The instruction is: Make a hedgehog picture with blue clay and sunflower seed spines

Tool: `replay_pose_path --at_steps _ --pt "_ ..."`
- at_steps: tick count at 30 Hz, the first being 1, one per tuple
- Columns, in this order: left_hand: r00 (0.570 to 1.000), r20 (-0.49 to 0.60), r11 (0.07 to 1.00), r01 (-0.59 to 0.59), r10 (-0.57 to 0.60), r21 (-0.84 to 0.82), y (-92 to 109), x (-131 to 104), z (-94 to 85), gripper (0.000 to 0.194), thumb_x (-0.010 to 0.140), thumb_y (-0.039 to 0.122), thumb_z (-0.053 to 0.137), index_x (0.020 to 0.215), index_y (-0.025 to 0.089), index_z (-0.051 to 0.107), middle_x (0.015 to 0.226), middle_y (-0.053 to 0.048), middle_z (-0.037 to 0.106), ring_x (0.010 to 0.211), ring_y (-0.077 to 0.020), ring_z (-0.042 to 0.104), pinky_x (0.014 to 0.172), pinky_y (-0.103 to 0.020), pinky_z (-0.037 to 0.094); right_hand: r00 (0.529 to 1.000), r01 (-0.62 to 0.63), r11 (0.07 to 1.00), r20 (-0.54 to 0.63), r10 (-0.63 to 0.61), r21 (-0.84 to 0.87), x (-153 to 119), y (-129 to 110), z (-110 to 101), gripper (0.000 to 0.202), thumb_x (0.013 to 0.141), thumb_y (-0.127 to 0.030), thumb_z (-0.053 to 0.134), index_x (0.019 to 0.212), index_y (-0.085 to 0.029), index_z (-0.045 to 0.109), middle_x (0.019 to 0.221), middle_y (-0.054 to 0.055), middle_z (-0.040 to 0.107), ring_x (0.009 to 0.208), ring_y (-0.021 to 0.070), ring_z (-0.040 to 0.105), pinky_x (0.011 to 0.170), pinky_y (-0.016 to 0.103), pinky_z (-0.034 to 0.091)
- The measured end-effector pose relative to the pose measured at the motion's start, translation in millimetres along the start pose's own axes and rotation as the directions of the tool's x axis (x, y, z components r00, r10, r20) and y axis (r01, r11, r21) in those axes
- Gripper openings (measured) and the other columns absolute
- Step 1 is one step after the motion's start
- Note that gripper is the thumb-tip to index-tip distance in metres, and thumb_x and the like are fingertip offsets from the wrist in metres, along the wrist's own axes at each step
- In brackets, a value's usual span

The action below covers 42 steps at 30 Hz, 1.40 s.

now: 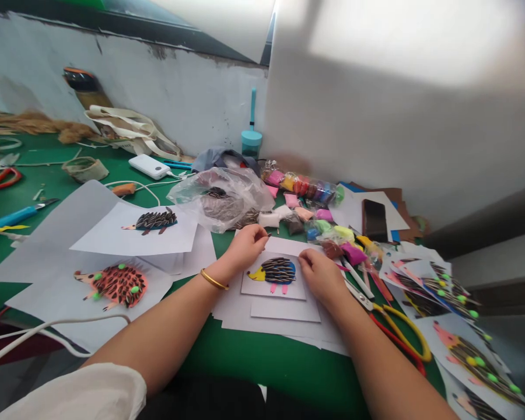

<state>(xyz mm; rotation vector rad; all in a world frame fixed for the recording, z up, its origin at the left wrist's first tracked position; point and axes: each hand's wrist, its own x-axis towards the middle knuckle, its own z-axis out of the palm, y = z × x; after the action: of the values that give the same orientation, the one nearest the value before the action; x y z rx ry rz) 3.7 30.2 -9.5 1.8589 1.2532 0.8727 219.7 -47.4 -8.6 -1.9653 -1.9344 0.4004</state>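
Note:
A small white card with a hedgehog picture [278, 273] lies on a stack of white paper [240, 319] in front of me. The hedgehog has a yellow face, a blue body, pink feet and rows of striped sunflower seeds as spines. My left hand [247, 249] is closed in a pinch just above the card's upper left, with a small dark sunflower seed [269, 235] at its fingertips. My right hand [320, 274] has its fingers curled at the card's upper right edge, gripping it. The thumb is partly hidden.
A plastic bag of seeds [223, 201] and colourful clay packets [304, 214] lie behind the card. Yellow-and-red-handled scissors [402, 332] and finished hedgehog pictures [476, 356] are at right. More hedgehog sheets [157, 291], a cable and a blue cutter [15, 217] lie left.

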Motion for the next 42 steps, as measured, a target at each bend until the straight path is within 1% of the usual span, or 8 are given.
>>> replay_pose_path --at_steps 8,15,21,26,29,33,37,42 --pt "0.998 0.059 0.973 -0.008 0.022 -0.231 11 -9 4.9 0.006 0.083 0.024 0.057 0.081 0.018 0.056 0.066 0.003 0.058 0.058 -0.0119 0.059 0.059 -0.025 0.047 1.0 -0.029 0.999 0.013 0.028 0.038 3 4 1 0.017 0.092 -0.027 0.048 0.09 -0.023 0.065 0.086 0.005 0.071 0.083 0.0234 0.064 0.07 0.032 0.042" --pt "0.971 0.046 0.967 -0.227 0.234 -0.12 23 -21 7.6 0.004 0.084 0.019 0.058 0.085 0.018 0.062 0.083 -0.002 0.063 0.076 -0.0139 0.059 0.071 -0.027 0.047 0.928 0.313 0.921 -0.282 -0.244 0.234 -6 -2 -6 0.024 0.09 -0.032 0.059 0.11 -0.02 0.065 0.094 0.007 0.068 0.089 0.023 0.06 0.083 0.037 0.046" --pt "0.907 0.157 0.921 -0.383 0.39 -0.072 40 -34 8.1 0.007 0.086 0.017 0.059 0.08 0.018 0.063 0.078 -0.001 0.062 0.076 -0.0138 0.056 0.071 -0.026 0.045 0.929 0.354 0.804 -0.283 -0.24 0.479 -17 -21 -8 0.004 0.087 -0.026 0.064 0.085 -0.023 0.066 0.079 0.001 0.066 0.075 0.0172 0.058 0.07 0.03 0.046" --pt "0.902 0.18 0.918 -0.374 0.393 -0.129 36 -31 7.7 0.005 0.086 0.017 0.061 0.085 0.018 0.066 0.081 -0.001 0.065 0.078 -0.014 0.059 0.073 -0.026 0.047 0.949 0.291 0.753 -0.279 -0.148 0.591 -17 -19 -7 0.001 0.084 -0.023 0.062 0.083 -0.023 0.061 0.089 0.003 0.07 0.078 0.0173 0.06 0.071 0.031 0.046" --pt "0.933 0.117 0.937 -0.327 0.34 -0.12 26 -26 8.1 0.011 0.086 0.016 0.06 0.093 0.019 0.068 0.089 -0.002 0.068 0.083 -0.0147 0.062 0.077 -0.028 0.05 0.972 0.196 0.745 -0.225 -0.063 0.638 -18 -13 -8 0.003 0.083 -0.022 0.059 0.081 -0.022 0.057 0.088 0.003 0.07 0.074 0.0168 0.06 0.069 0.031 0.047" --pt "0.981 0.013 0.977 -0.194 0.196 -0.092 8 -15 8.3 0.016 0.086 0.022 0.061 0.098 0.019 0.07 0.095 -0.004 0.068 0.087 -0.0165 0.064 0.081 -0.031 0.052 0.987 0.128 0.845 -0.148 -0.059 0.519 -15 -4 -13 0.003 0.081 -0.024 0.059 0.08 -0.022 0.057 0.075 0.0 0.064 0.067 0.0158 0.057 0.061 0.028 0.044" --pt "0.996 -0.041 0.996 -0.083 0.082 -0.032 -4 -4 4.9 0.018 0.084 0.022 0.061 0.099 0.018 0.07 0.093 -0.004 0.068 0.086 -0.0173 0.064 0.082 -0.033 0.053 0.99 0.132 0.914 -0.094 -0.103 0.384 -11 5 -14 0.013 0.084 -0.027 0.055 0.086 -0.022 0.066 0.084 0.003 0.07 0.077 0.019 0.062 0.069 0.031 0.047" --pt "0.995 -0.048 0.99 -0.078 0.084 0.119 -8 1 -1.0 0.021 0.085 0.018 0.057 0.1 0.019 0.072 0.095 -0.004 0.067 0.093 -0.0191 0.062 0.091 -0.035 0.051 0.988 0.131 0.946 -0.116 -0.1 0.295 -7 14 -7 0.018 0.084 -0.027 0.055 0.09 -0.022 0.072 0.094 0.005 0.073 0.088 0.0216 0.066 0.08 0.035 0.05"
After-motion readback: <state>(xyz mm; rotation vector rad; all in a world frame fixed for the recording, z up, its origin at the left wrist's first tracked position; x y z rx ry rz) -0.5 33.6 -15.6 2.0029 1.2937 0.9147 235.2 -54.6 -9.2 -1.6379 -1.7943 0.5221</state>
